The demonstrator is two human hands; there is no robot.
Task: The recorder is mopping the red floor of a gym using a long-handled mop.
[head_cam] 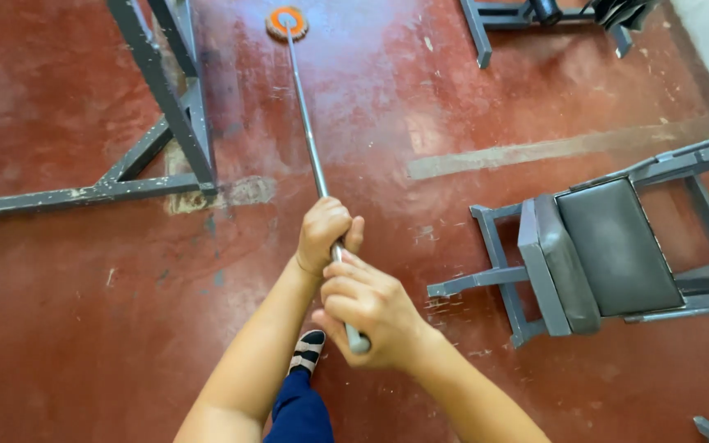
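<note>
- Left hand [324, 235] clenched around steel barbell bar [308, 131], higher up the shaft, thumb side toward the far end.
- Right hand [368, 310] wrapped tight on the same bar just below the left, touching it, near end of the bar poking out under the fist.
- Both forearms came up from bottom of view, converged on the bar.
- Bar ran from the hands away up the view, slightly leftward, far end planted on the floor inside an orange round plate [287, 22].
- Near end lifted, held over the red floor [67, 312]; bar tilted, not flat.
- Striped black-and-white shoe [308, 349] and dark blue trouser leg [299, 412] seen between the forearms, under the hands.
- Grey padded bench [609, 250] to the right of the hands, well apart, black cushion on grey metal frame.
- Grey steel rack frame [166, 98] at upper left, base bar lay across the floor, left of the barbell bar, not touching.
- Another grey frame [486, 25] at top right, dark plates beside it, too cropped to tell more.
- Pale worn strip [535, 152] on floor between bar and bench.
</note>
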